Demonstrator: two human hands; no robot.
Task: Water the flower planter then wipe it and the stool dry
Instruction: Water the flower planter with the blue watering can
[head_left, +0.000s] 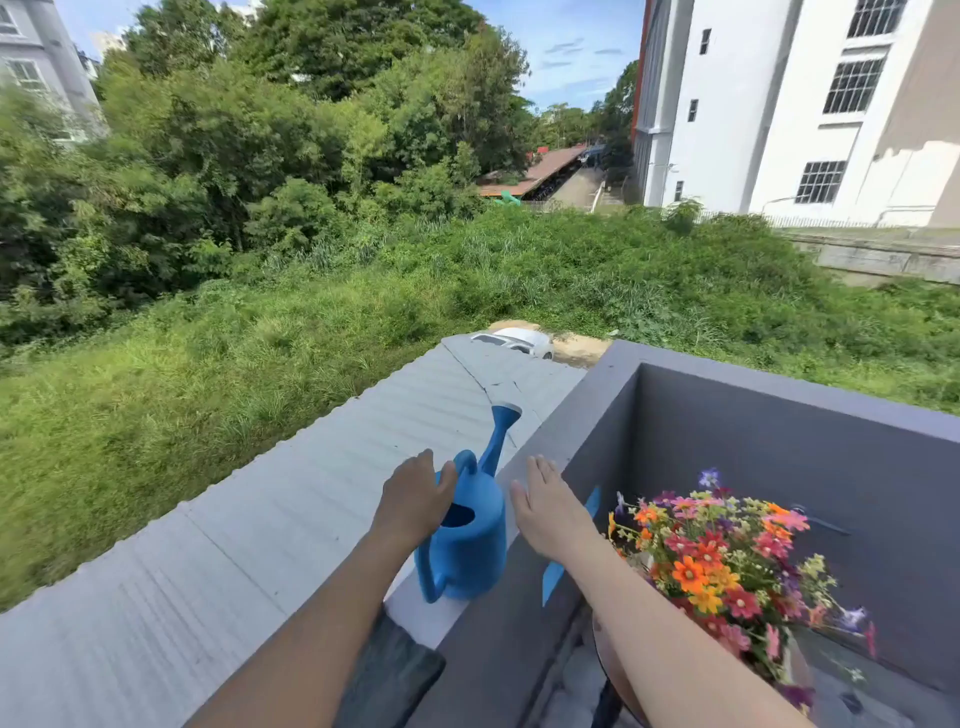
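Observation:
A blue plastic watering can (470, 540) stands on the grey ledge (415, 613) of the balcony wall, its spout pointing away over the roof. My left hand (413, 499) reaches over the can's top, fingertips against its upper handle, not wrapped round it. My right hand (545, 512) hovers flat and open just right of the can, above the ledge. The planter's bunch of orange, red, pink and purple flowers (727, 566) sits low at the right inside the balcony; my right forearm hides the pot. A dark round rim (602, 654) under my arm may be the stool.
A dark folded cloth (389, 670) lies on the ledge near me. A blue strip (553, 574) lies against the wall's inner face. Grey balcony walls (779, 447) enclose the flowers. Beyond the ledge are a corrugated roof (260, 519), a grassy drop and buildings.

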